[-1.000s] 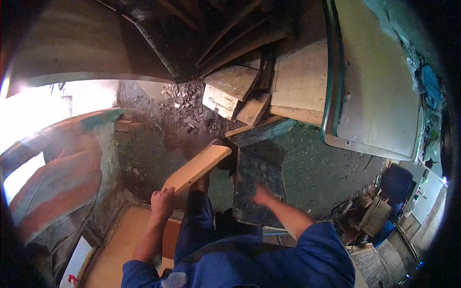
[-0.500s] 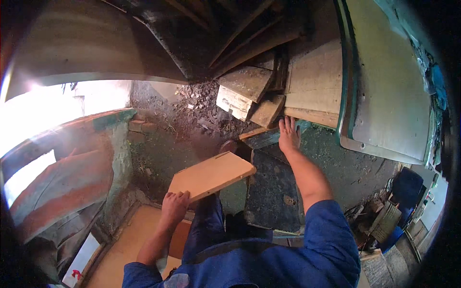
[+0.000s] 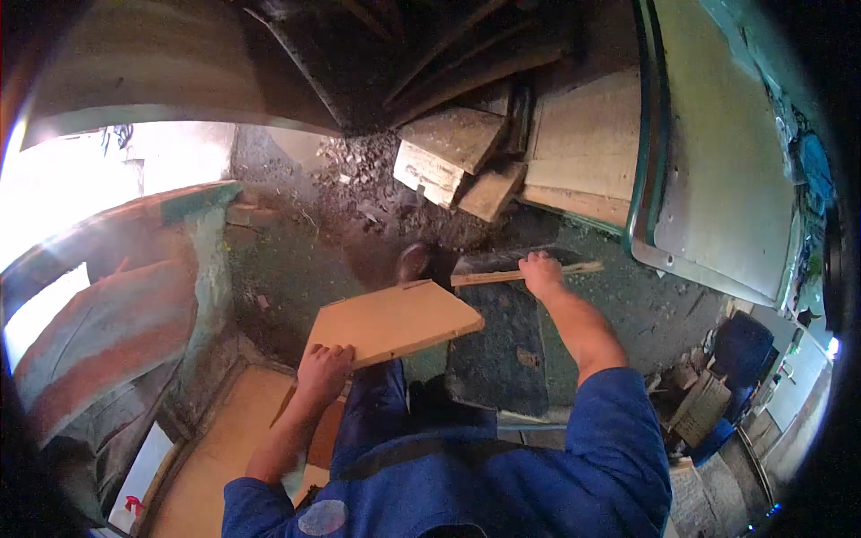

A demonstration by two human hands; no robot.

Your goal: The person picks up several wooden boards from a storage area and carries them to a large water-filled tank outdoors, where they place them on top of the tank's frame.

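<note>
My left hand [image 3: 325, 373] is closed on the near-left edge of a tan board [image 3: 395, 323], thumb and fingers pinching it, and the board is held tilted in front of my legs. Toward the right, my right hand [image 3: 542, 273] grips a narrow strip of light wood [image 3: 489, 279] with a rough, broken-looking right end. A dark surface shows just behind the strip; whether it is part of the same piece I cannot tell. Below both lies a worn dark panel [image 3: 496, 359] on the ground. The tan board's right corner overlaps this panel in the view.
Wooden blocks [image 3: 453, 142] and a short plank [image 3: 493, 192] are stacked at the back, beside a large pale panel [image 3: 726, 170]. Dirt and rubble [image 3: 363, 170] lie behind. Scrap and a dark-blue object [image 3: 743, 345] sit at the right. A low wall [image 3: 211, 260] stands left.
My right hand, open by the wood pile before, has come nearer to me and closed on the wood strip, which is now lifted away from the pile. My left hand still holds the board.
</note>
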